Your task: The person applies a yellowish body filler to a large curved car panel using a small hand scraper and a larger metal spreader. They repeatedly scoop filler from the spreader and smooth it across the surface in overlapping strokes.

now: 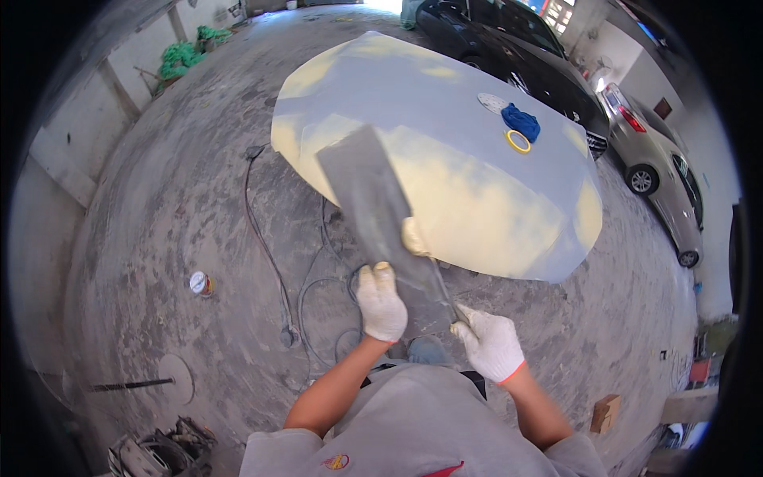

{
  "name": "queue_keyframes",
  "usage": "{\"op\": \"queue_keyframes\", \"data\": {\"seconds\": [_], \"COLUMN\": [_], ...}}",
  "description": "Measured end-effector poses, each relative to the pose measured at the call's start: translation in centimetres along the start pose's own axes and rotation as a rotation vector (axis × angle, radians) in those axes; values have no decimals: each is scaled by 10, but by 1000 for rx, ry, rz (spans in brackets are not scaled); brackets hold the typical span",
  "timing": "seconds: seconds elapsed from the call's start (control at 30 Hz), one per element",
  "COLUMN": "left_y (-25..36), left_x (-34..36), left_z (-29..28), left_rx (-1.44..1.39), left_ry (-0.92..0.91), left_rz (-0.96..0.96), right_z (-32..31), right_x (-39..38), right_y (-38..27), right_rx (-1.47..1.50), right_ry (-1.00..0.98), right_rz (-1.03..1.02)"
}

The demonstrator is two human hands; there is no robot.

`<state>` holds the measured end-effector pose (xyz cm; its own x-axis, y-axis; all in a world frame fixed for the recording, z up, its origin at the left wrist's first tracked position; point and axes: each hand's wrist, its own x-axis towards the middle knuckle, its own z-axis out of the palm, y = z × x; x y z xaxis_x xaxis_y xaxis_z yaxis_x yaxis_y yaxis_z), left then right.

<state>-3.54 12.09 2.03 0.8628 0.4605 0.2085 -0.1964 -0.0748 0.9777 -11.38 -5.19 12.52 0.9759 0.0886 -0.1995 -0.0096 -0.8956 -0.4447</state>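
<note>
Board [359, 179] mid-frame, long axis upper left to lower right | clamped at lower edge in left hand [381, 306], nearer putty [413, 237] | spatula [446, 292] clamped in right hand's [491, 343] fingers, putty up-left.

White gloves [385, 319] trimmed in orange cover the left hand [381, 304] and right hand [491, 346], with a charcoal-grey board [362, 183], a grey tool [442, 286] and cream-yellow putty [412, 236]. A blue-grey panel [389, 83] is blotched pale yellow; a cloth [521, 122] shows deep blue, a ring [518, 141] bright yellow, one car [517, 40] glossy black, the shirt [429, 409] grey touched with red, the floor [175, 215] mottled grey.
</note>
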Motion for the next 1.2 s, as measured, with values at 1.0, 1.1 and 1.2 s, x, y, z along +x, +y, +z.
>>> {"op": "queue_keyframes", "data": {"seconds": [1.0, 1.1, 1.2], "left_y": [22, 20, 12], "left_x": [-42, -73, -90], "left_z": [53, 73, 93], "left_rx": [94, -39, -42], "left_ry": [-293, -619, -917], "left_rz": [263, 351, 432], "right_z": [32, -11, -50], "right_x": [44, 41, 26], "right_y": [31, 61, 90], "right_rx": [1196, 1286, 1487], "right_ry": [1037, 1185, 1271], "right_rz": [207, 97, 92]}}
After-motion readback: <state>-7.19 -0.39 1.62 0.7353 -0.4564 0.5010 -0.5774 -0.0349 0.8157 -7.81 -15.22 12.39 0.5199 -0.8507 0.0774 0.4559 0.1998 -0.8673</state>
